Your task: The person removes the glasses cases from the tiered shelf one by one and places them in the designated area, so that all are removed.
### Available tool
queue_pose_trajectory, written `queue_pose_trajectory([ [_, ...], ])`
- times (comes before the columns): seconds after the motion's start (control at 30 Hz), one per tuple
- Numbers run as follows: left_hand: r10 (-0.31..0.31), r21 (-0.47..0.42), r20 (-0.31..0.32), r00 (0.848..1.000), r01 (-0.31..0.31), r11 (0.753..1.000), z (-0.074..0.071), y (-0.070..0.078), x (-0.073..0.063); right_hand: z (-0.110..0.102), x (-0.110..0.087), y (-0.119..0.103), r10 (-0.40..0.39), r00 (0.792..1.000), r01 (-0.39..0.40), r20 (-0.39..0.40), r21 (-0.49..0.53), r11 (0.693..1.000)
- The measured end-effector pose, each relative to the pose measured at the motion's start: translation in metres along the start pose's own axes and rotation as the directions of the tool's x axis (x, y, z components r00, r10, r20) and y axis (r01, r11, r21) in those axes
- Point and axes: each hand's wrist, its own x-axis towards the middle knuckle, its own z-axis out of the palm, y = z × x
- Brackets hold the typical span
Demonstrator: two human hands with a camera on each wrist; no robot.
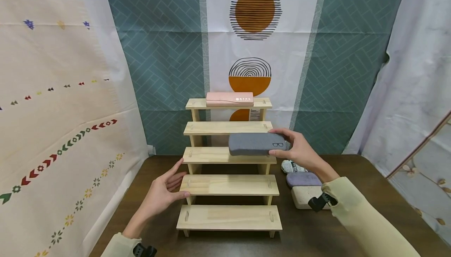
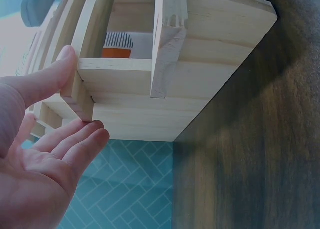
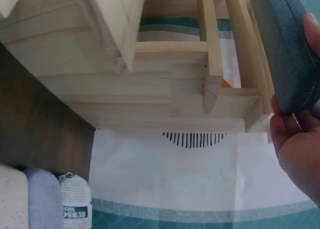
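My right hand (image 1: 294, 145) grips the right end of a grey-blue glasses case (image 1: 251, 144) that has a small glasses drawing on it. In the head view the case overlaps the third and fourth steps of a pale wooden stepped rack (image 1: 229, 218); the right wrist view shows its dark fabric side (image 3: 287, 44) beside the step ends. At the rack's left side, my left hand (image 1: 163, 190) touches the steps with fairly straight fingers. Its thumb lies against the second step's edge, with other fingertips by the board end (image 2: 82, 101). A pink glasses case (image 1: 229, 99) lies on the top step.
On the dark wooden table (image 1: 303, 233), right of the rack, lie a newsprint-patterned case (image 1: 293, 166), a purple case (image 1: 303, 179) and a cream case (image 1: 304, 196). A patterned cloth (image 1: 158, 53) hangs close behind the rack, with light cloths at both sides.
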Motion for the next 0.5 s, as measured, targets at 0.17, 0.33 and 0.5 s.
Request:
queue_pose_trajectory([
  [0.17, -0.001, 0.0, 0.002, 1.0, 0.001, 1.0, 0.0, 0.0, 0.0, 0.001, -0.013, 0.003, -0.01, 1.0, 0.01, -0.003, -0.011, 1.0],
  [0.33, -0.006, -0.003, 0.001, 1.0, 0.006, 1.0, 0.0, 0.001, 0.0, 0.001, -0.026, 0.006, -0.034, 0.999, 0.034, 0.0, -0.004, 0.999],
  [0.5, -0.012, -0.009, 0.0, 1.0, 0.012, 1.0, 0.0, 0.001, 0.0, 0.0, -0.041, 0.009, -0.051, 0.999, 0.05, -0.009, -0.011, 0.999],
])
